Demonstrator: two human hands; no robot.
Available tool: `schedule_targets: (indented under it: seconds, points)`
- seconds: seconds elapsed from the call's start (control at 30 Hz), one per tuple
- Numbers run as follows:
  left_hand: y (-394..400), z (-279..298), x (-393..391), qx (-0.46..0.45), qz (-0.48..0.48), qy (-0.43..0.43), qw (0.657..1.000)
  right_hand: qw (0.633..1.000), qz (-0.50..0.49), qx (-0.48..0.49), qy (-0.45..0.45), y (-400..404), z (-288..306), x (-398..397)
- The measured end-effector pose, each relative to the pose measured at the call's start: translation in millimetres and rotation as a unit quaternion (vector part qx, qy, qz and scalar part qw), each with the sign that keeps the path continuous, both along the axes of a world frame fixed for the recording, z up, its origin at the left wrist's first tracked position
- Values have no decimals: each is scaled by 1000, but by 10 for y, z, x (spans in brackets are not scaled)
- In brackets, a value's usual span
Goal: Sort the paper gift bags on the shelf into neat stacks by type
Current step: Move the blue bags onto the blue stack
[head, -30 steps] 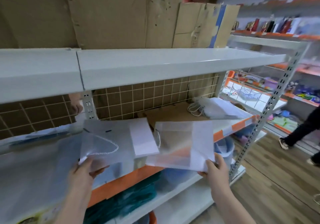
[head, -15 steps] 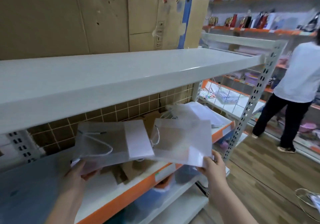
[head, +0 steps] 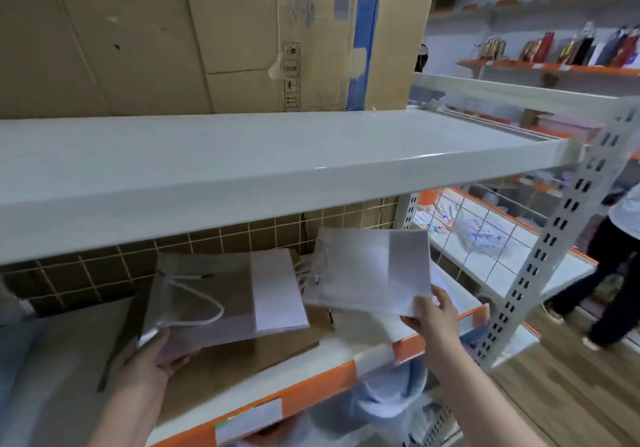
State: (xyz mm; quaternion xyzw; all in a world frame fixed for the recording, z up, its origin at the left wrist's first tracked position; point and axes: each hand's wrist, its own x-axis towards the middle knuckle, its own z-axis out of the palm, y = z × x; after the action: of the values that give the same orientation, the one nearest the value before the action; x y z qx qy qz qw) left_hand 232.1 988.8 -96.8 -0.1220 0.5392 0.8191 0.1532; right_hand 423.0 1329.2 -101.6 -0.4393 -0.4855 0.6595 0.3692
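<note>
The left hand (head: 149, 363) grips a flat white paper gift bag with a rope handle (head: 221, 294); the right hand (head: 433, 318) pinches a second flat white paper bag (head: 374, 270). Both hover over the orange-edged white shelf (head: 311, 374), whose white label (head: 249, 419) is unreadable. Behind, tall brown cardboard sheets (head: 242, 45) carry blurred handling symbols. Wooden floor (head: 571, 405) lies to the right.

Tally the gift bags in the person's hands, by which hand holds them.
Bag in left hand: 1, the left bag
Bag in right hand: 1, the right bag
Total: 2
</note>
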Motion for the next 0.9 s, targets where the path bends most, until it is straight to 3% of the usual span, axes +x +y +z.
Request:
schedule_targets:
  seconds: [0.13,0.23,0.3,0.37,0.43,0.5,0.57,0.8,0.9]
  points:
    - [336,-17,196,-3,26,29,999,990,41,67,-117,538,-78,-42]
    - [583,49,382,-5,40,67,997,951,71,190,-235,789,-138,-83]
    - [726,76,454,3,48,68,996,906,126,283,-290,923,-202,-96]
    - [867,110,524,5,41,71,997,835,185,361,-371,1023,-252,-104]
    - [1029,161,580,-3,35,71,997,763,201,411,-456,1097,-297,-129]
    - [1227,225,615,-20,24,65,997,723,202,437,-495,1150,-314,-140]
    - [1442,286,635,-37,5,72,997,715,230,440,-492,1222,-285,-127]
    - [2149,322,642,-103,-79,139,982,745,298,397,-445,1326,-232,0]
    - [2349,285,650,-144,-94,157,972,702,319,423,-476,1384,-241,17]
